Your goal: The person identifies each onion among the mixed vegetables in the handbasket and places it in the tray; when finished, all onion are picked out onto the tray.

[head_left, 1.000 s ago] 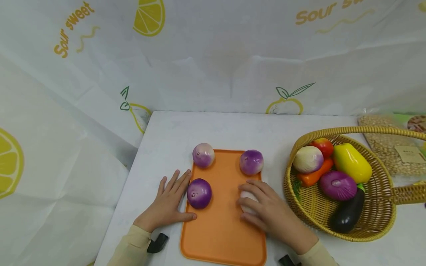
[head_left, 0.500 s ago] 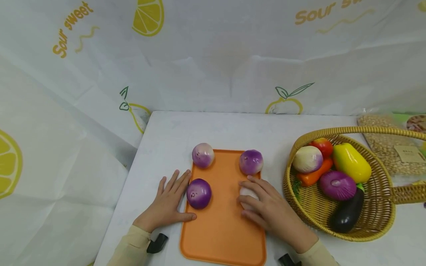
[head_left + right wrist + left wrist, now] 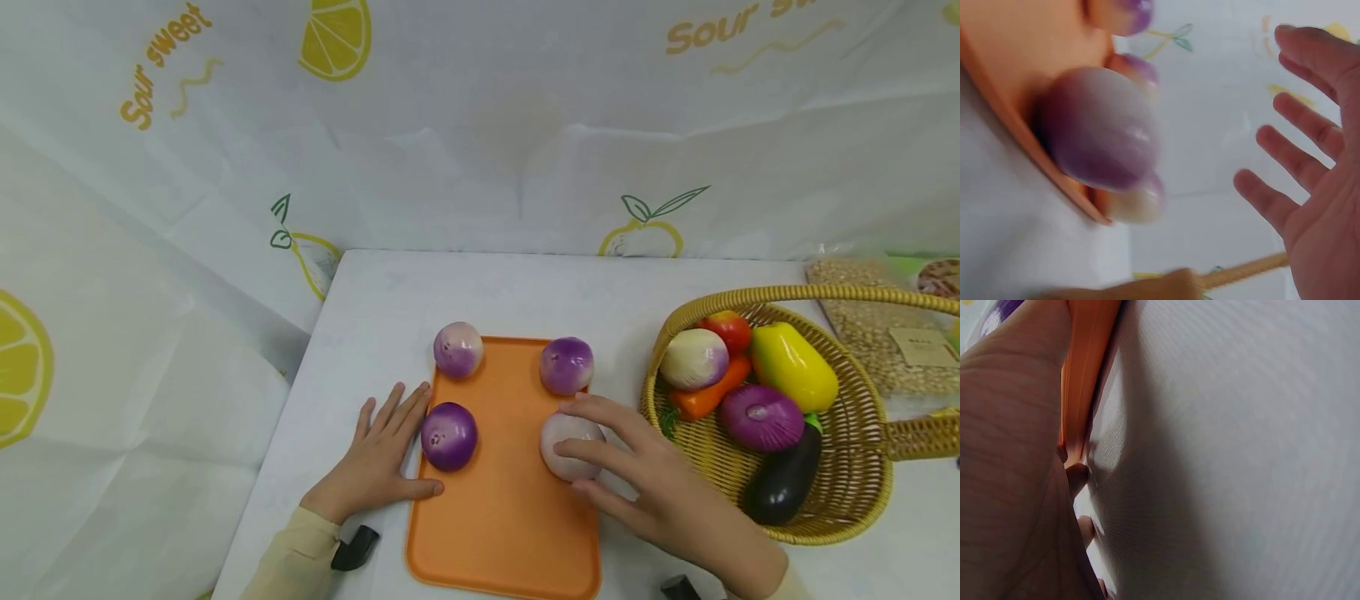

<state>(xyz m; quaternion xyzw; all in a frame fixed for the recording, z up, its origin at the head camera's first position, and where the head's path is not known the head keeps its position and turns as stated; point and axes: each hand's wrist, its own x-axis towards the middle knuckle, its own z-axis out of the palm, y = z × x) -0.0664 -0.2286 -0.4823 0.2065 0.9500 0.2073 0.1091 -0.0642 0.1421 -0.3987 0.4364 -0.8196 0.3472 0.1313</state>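
My left hand (image 3: 378, 462) lies spread at the left edge of the orange tray (image 3: 502, 542), beside a deep purple turnip-like vegetable (image 3: 449, 437). In the left wrist view its fingers reach along the tray's side wall. My right hand (image 3: 660, 487) is raised over the tray's right side with relaxed, parted fingers. Below its fingertips sits a pale purple-and-white turnip (image 3: 562, 454), partly hidden by them in the head view. The right wrist view has a gap between this turnip (image 3: 1104, 128) and the fingers. Two more turnips sit at the tray's far corners, left (image 3: 458, 350) and right (image 3: 566, 366).
To the right stands a wicker basket (image 3: 862, 508) with a tall handle, holding an eggplant (image 3: 783, 479), a yellow pepper-like vegetable (image 3: 793, 367), a carrot (image 3: 708, 393) and other produce. Behind it lies a clear bag of grains (image 3: 870, 325). A printed cloth (image 3: 487, 167) hangs behind the table.
My right hand has let go of the pale turnip and drawn back to the right, uncovering more of it. The left hand has stayed in place.
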